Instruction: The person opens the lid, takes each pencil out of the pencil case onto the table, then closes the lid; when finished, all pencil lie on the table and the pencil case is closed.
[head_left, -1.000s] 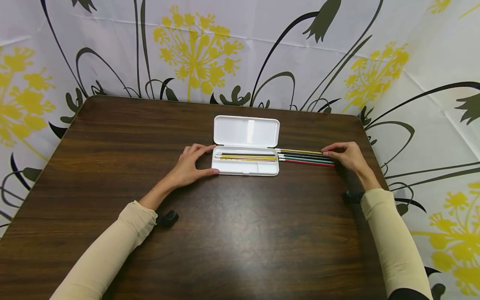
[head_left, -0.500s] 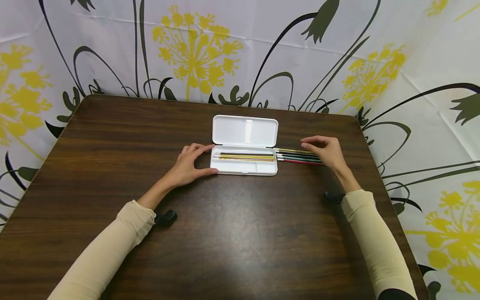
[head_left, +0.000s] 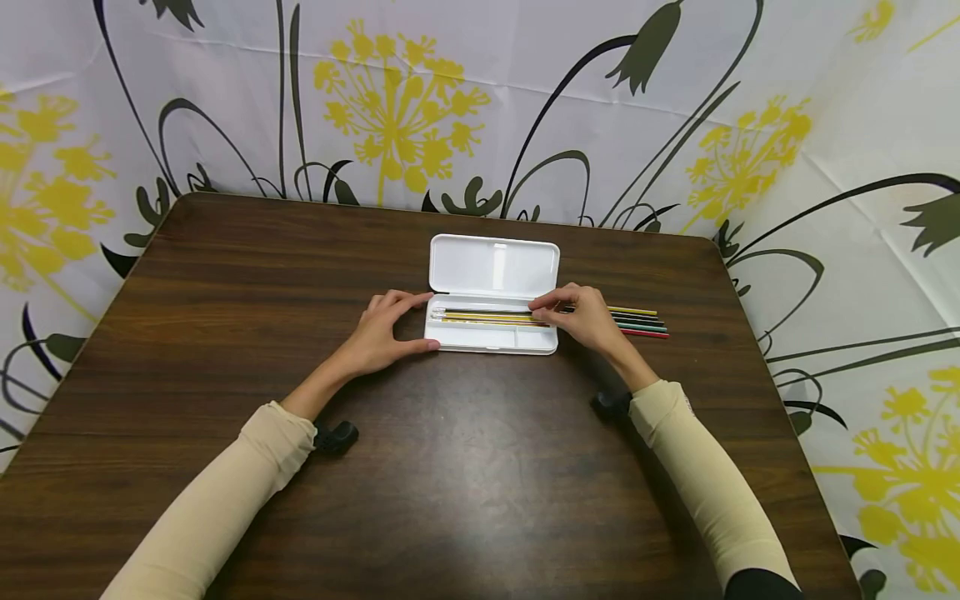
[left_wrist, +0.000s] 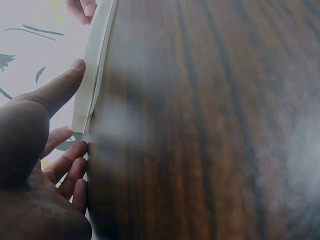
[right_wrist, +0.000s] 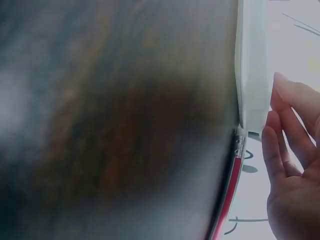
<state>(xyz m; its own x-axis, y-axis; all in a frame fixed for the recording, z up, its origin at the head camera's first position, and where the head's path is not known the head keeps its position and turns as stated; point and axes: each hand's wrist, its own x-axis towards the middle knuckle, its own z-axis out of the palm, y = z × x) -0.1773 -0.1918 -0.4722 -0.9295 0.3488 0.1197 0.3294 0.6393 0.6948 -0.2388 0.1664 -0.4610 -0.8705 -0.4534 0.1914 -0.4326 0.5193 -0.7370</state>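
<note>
A white pencil case (head_left: 472, 342) stands with its lid (head_left: 465, 265) raised. Inside lie several yellow and dark pencils (head_left: 487, 317) with white ends at the left. My left hand (head_left: 367, 337) holds the case's left end, thumb at the front corner, forefinger at the back. In the left wrist view the thumb (left_wrist: 62, 85) lies along the front wall. My right hand (head_left: 585, 317) reaches over the right end, thumb and forefinger close together at the pencils' right ends. The case wall partly hides these fingers (right_wrist: 280, 145) in the right wrist view; I cannot tell whether they pinch a pencil.
Right of the case, partly under my right hand, several more pencils (head_left: 637, 323) lie side by side: yellow, black, teal and red. The red pencil (right_wrist: 230, 190) has its ferrule end near the case. A flower-patterned curtain (head_left: 480, 100) rises behind the brown table (head_left: 450, 467).
My right hand has moved left from the outer ends of the loose pencils to over the case's right end. Their far ends show now. My left hand keeps its place on the case.
</note>
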